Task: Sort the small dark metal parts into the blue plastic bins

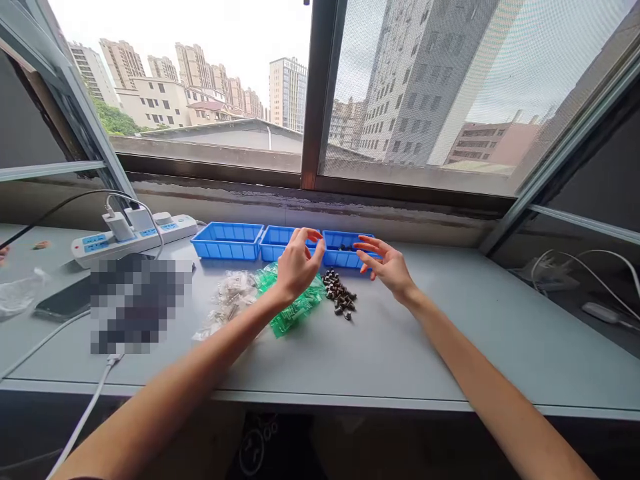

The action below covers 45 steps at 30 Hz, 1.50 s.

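Dark brown, glinting little parts lie loosely heaped.

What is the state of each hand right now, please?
Left hand: fingers curled; whether it holds anything cannot be told.
Right hand: open, fingers apart, near the right bin; nothing seen in it.

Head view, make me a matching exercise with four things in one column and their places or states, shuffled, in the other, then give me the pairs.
1. Power strip
2. Green packets
3. Pile of dark metallic parts
4. Right hand

A. Open, by the rightmost bin
B. Left of the row of blue bins
C. Immediately right of the green heap
D. Between clear packets and dark parts

Pairs: 1-B, 2-D, 3-C, 4-A
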Each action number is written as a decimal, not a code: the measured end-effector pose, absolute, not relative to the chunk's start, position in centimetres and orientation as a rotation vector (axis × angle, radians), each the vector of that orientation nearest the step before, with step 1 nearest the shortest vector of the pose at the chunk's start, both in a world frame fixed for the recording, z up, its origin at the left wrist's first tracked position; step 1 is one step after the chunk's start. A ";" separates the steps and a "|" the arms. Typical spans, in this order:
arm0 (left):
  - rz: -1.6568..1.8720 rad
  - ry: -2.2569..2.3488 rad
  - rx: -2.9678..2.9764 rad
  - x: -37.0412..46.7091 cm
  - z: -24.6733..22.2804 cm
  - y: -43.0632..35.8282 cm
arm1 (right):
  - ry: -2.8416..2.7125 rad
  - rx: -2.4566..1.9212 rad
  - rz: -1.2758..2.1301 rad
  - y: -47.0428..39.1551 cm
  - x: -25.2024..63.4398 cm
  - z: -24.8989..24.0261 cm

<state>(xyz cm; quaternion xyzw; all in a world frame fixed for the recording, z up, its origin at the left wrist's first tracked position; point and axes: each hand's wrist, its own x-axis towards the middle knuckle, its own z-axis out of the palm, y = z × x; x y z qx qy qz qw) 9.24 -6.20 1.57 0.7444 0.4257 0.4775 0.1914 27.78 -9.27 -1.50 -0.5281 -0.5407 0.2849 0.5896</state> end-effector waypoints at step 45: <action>0.993 1.324 2.409 9.0 0.7 -6.0 | -1.890 -1.491 0.388 -9.3 26.5 -3.7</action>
